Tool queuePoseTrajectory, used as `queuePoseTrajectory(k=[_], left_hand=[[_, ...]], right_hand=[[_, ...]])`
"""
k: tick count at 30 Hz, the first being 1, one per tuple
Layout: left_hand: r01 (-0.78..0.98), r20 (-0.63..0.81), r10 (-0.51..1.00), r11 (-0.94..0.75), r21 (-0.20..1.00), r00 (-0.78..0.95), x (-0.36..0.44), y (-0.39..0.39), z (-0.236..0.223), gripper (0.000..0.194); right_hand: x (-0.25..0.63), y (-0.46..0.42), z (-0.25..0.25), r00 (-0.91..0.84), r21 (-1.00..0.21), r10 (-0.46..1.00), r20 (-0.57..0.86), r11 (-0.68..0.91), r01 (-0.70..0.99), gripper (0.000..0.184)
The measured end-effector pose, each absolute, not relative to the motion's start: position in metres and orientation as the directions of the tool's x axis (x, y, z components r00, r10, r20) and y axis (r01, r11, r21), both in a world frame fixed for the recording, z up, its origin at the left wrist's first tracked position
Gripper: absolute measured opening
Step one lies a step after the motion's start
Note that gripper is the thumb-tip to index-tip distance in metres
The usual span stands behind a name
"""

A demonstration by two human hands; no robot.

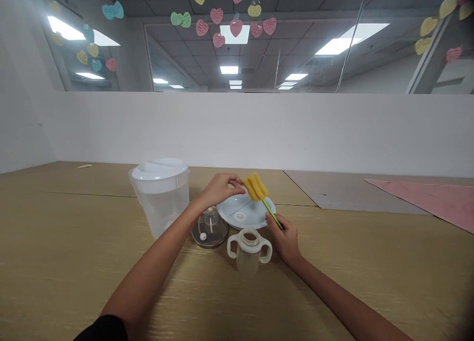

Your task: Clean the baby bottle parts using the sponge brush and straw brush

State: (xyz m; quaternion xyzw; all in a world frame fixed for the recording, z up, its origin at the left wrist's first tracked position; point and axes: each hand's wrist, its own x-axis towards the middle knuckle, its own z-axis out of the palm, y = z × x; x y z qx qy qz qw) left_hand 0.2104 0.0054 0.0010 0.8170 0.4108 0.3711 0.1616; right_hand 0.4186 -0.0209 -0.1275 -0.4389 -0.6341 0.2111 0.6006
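Note:
My right hand (285,236) grips the green handle of a bottle brush with a yellow sponge head (255,187), tilted up to the left. Close against the sponge's left side, my left hand (224,187) has its thumb and fingers drawn together; what they pinch is too small to make out. Below the brush stands a clear baby bottle with two white handles (249,252), upright and uncapped. A pale blue plate (225,213) lies behind it. On a round dark metal dish (198,239) sit a clear dome-shaped part (211,216) and a straw with a white weighted end (203,236).
A clear pitcher with a white lid (161,190) stands left of the dish, partly behind my left forearm. Further right lie a grey sheet (344,192) and a pink cloth (437,197). A white wall (237,128) rises behind the table.

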Motion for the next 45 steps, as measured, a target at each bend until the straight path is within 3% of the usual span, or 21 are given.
queuePoseTrajectory(k=[9,14,17,20,23,26,30,32,38,45], left_hand=[[0.583,0.571,0.767,-0.616,0.53,0.293,0.205,-0.011,0.017,0.023],[0.581,0.604,0.778,-0.576,0.575,0.174,0.202,-0.014,0.021,0.034],[0.554,0.629,0.756,-0.607,0.569,0.182,0.203,-0.016,0.022,0.031],[0.604,0.613,0.725,-0.65,0.46,0.313,0.204,-0.016,0.021,0.024],[0.817,0.574,0.745,-0.535,0.213,0.339,0.2,-0.017,0.021,0.021],[0.929,0.41,0.855,-0.367,0.049,0.316,0.191,-0.021,0.022,0.019],[0.941,-0.018,0.941,-0.337,0.022,0.338,0.183,-0.02,0.015,0.016],[0.951,-0.131,0.944,-0.309,-0.022,0.304,0.182,-0.013,0.007,0.018],[0.96,-0.162,0.955,-0.264,-0.091,0.247,0.182,0.008,-0.012,0.02],[0.958,-0.202,0.946,-0.274,-0.084,0.253,0.189,0.004,-0.016,0.019]], right_hand=[[0.418,-0.024,-0.122,0.144,-0.794,0.799,0.584,0.525,0.308,0.04],[0.419,-0.02,-0.123,0.187,-0.8,0.791,0.582,0.516,0.307,0.042],[0.419,-0.019,-0.126,0.183,-0.799,0.792,0.582,0.516,0.309,0.04],[0.42,-0.019,-0.127,0.12,-0.785,0.8,0.588,0.53,0.321,0.039],[0.42,-0.019,-0.128,0.15,-0.797,0.803,0.577,0.514,0.318,0.037],[0.42,-0.019,-0.128,0.171,-0.806,0.803,0.571,0.509,0.302,0.037],[0.42,-0.017,-0.128,0.16,-0.809,0.808,0.567,0.51,0.293,0.037],[0.42,-0.017,-0.129,0.165,-0.81,0.809,0.565,0.503,0.302,0.037],[0.42,-0.019,-0.126,0.161,-0.806,0.809,0.566,0.502,0.314,0.037],[0.419,-0.022,-0.123,0.169,-0.808,0.811,0.559,0.488,0.331,0.037]])
